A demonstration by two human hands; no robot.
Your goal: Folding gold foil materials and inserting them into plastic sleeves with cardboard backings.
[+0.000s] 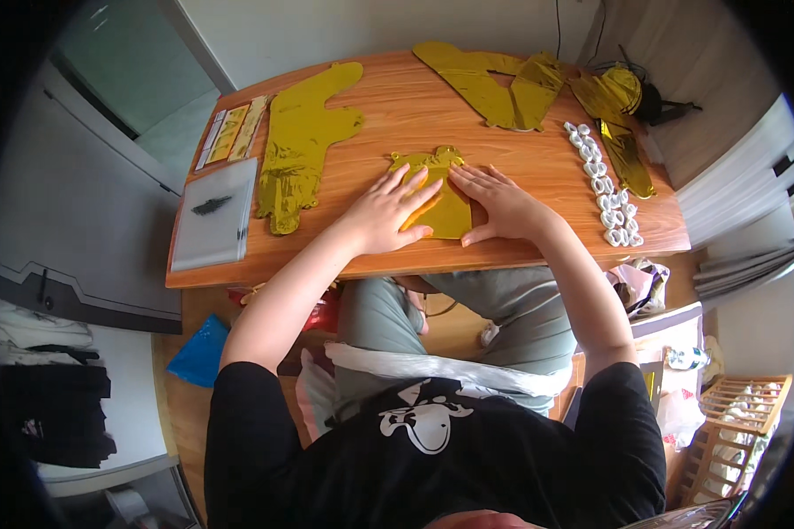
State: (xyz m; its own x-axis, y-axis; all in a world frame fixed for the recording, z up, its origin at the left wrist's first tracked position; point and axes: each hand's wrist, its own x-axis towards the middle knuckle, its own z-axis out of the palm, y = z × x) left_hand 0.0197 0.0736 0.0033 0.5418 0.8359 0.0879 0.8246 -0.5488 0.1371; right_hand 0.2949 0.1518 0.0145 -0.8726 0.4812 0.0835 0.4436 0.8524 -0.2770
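A gold foil balloon [438, 207], flat and folded into a rough square, lies near the table's front edge. Pressed over its left side is my left hand [386, 212], fingers spread and the palm down. My right hand [501, 204] lies flat on its right side, fingertips by the upper corner and thumb stretched toward the front edge. Both hands touch the foil without gripping it. Small tabs stick up along the folded balloon's far edge. To the left lies another flat gold foil balloon [300, 132], larger and unfolded.
More flat gold foil [503, 88] lies at the back right, and crumpled foil [622, 93] reaches the right edge beside dark cords. Several small white coils [602, 185] line the table's right side. Clear plastic bags [207, 238] and printed paper strips [229, 137] occupy the left side.
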